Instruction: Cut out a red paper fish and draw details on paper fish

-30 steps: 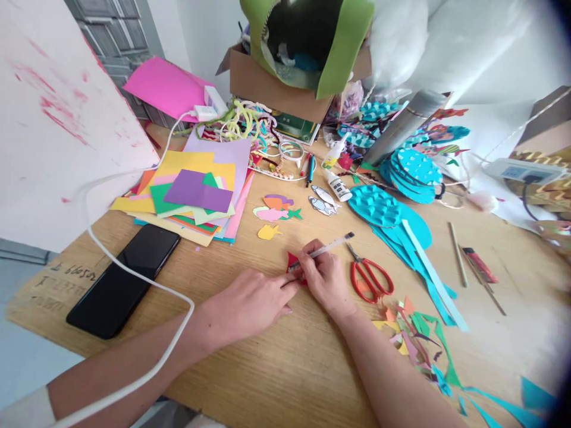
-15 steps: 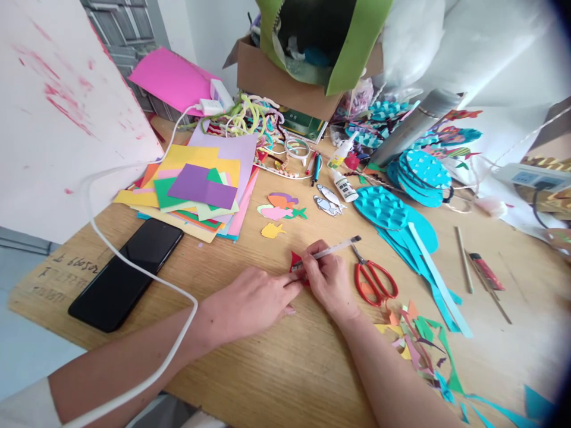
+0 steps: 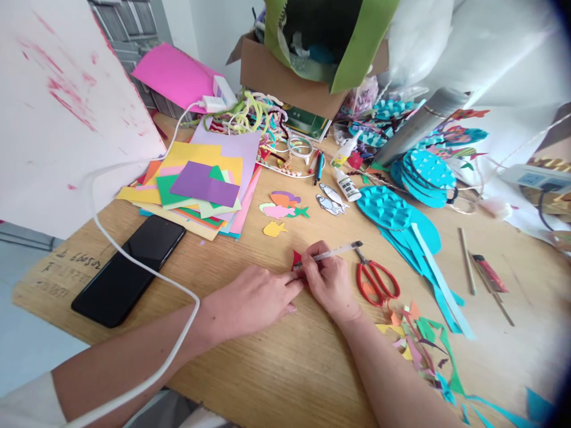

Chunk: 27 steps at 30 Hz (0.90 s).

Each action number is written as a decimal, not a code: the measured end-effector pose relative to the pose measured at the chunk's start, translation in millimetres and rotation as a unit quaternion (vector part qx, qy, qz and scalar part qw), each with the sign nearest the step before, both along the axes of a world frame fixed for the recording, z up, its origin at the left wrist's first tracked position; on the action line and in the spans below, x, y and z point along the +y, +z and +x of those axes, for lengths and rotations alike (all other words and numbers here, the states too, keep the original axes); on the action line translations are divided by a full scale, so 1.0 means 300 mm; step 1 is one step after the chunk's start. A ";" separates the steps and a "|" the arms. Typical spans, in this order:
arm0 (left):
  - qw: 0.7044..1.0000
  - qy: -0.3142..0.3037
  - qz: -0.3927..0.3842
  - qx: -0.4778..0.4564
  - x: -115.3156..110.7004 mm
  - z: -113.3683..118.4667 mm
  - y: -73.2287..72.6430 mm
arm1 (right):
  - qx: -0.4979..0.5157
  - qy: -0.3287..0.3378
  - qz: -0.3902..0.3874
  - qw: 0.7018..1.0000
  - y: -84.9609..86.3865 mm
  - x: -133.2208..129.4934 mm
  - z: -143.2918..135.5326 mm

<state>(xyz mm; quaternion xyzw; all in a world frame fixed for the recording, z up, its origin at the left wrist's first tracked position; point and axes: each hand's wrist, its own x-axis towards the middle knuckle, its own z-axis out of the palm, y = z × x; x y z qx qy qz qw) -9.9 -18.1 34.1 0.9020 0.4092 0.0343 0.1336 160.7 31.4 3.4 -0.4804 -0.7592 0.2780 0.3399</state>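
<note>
My right hand (image 3: 328, 279) is closed round a clear pen (image 3: 336, 251), its tip down at a small piece of red paper (image 3: 296, 259). Beside it my left hand (image 3: 259, 300) reaches in from the left, its fingertips on the red paper, which the hands mostly cover. Just right of my right hand lie red-handled scissors (image 3: 377, 282). Above the hands rest a yellow paper fish (image 3: 274, 228), a pink paper fish (image 3: 279, 211) with green, orange and purple ones around it, and grey-white fish cutouts (image 3: 330, 204).
A black phone (image 3: 129, 270) lies at the left, a white cable (image 3: 156, 273) crossing it and my left forearm. Coloured paper sheets (image 3: 205, 184) are stacked behind. Paper scraps (image 3: 419, 339), blue paper shapes (image 3: 388, 208) and glue bottles (image 3: 347, 185) lie rightward. A box (image 3: 285, 80) stands behind.
The whole view has shifted slightly, with the table objects a little further right. Both hands keep nearly the same pose, and the pen is still in my right hand.
</note>
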 end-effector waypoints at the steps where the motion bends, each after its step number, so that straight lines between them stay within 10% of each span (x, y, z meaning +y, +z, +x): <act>1: 1.000 0.000 0.000 0.000 0.001 0.000 0.000 | -0.002 0.003 0.008 1.000 0.001 0.000 -0.001; 27: 1.000 0.002 0.000 -0.001 0.001 0.003 -0.005 | 0.009 0.002 -0.008 1.000 0.000 0.001 0.003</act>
